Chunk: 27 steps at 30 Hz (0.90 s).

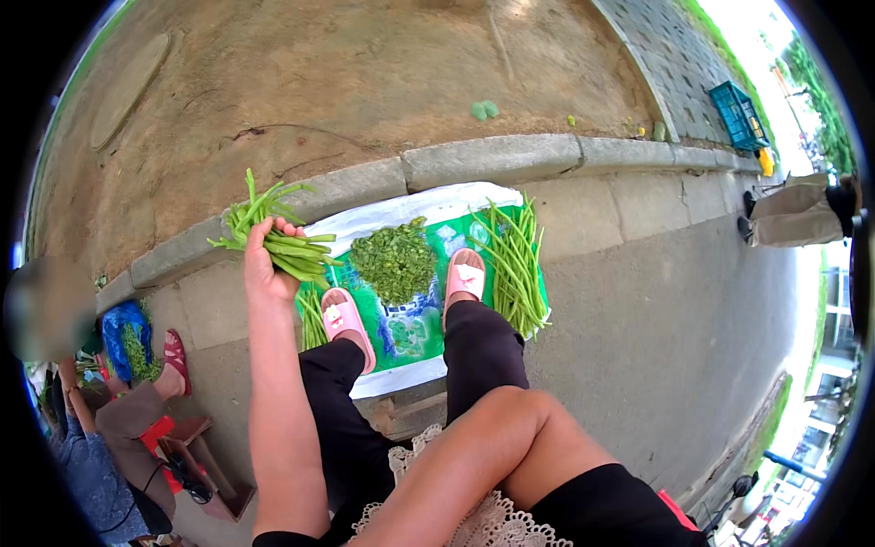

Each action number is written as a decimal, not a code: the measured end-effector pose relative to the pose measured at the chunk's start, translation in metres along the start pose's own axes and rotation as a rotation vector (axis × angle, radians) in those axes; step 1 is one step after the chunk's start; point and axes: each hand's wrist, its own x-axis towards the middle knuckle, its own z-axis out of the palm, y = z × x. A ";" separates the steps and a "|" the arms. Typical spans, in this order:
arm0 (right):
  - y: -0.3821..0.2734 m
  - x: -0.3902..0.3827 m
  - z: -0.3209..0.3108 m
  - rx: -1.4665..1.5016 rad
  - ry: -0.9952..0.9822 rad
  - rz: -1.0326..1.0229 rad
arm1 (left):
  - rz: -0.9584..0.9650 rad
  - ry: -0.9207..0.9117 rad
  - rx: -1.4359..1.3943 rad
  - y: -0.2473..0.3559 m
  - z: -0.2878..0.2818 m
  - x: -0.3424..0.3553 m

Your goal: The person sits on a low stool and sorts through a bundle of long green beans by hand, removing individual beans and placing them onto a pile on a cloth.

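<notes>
My left hand (270, 264) grips a bundle of green stalks (278, 232), raised above the left end of a green sheet with a white border (406, 342). My right forearm (465, 465) angles down to the lower edge, where the hand is out of sight. A pile of chopped leaves (394, 260) lies in the middle of the sheet, between my feet in pink sandals (344, 321). Long green stalks (510, 269) are laid along the sheet's right end, and more stalks (312, 324) lie at its left end, partly below my left hand.
A concrete curb (492, 159) runs behind the sheet. At left, another person (137, 419) sits beside a blue bag of greens (118, 333) and a wooden stool (191, 460). A blue crate (738, 114) stands at upper right. A person in beige trousers (793, 214) stands at right.
</notes>
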 end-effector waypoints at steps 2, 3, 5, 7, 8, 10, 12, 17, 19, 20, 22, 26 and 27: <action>0.001 0.001 -0.044 -0.292 -0.065 0.125 | 0.048 0.052 0.011 0.013 -0.016 0.003; -0.002 0.014 -0.080 -0.567 -0.083 0.170 | 0.106 0.063 0.011 0.034 -0.031 -0.008; 0.006 -0.009 -0.152 -1.092 -0.100 0.592 | 0.087 0.035 0.057 0.028 -0.026 -0.001; 0.021 -0.059 -0.212 -1.239 0.177 0.823 | 0.080 0.056 0.105 0.037 -0.035 0.009; 0.018 -0.073 -0.230 -1.293 0.238 0.903 | 0.121 0.086 0.121 0.043 -0.037 0.007; 0.004 -0.043 -0.230 -1.142 0.467 1.131 | 0.219 0.178 0.239 0.056 -0.054 0.002; 0.003 -0.048 -0.233 -1.114 0.465 1.123 | 0.293 0.254 0.466 0.067 -0.077 0.000; 0.001 -0.048 -0.230 -1.023 0.434 1.310 | 0.523 0.475 0.930 0.069 -0.152 0.017; 0.002 -0.052 -0.232 -1.021 0.412 1.315 | 0.679 0.658 1.219 0.050 -0.210 0.030; 0.002 -0.054 -0.232 -1.028 0.410 1.314 | 0.751 0.736 1.369 0.039 -0.233 0.040; -0.001 -0.054 -0.228 -1.060 0.357 1.354 | 0.539 0.784 1.490 0.008 -0.261 0.045; -0.004 -0.052 -0.226 -1.048 0.213 1.434 | 0.204 0.737 1.797 -0.034 -0.323 0.052; -0.005 -0.056 -0.225 -1.045 0.261 1.397 | 0.172 0.721 1.793 -0.040 -0.329 0.052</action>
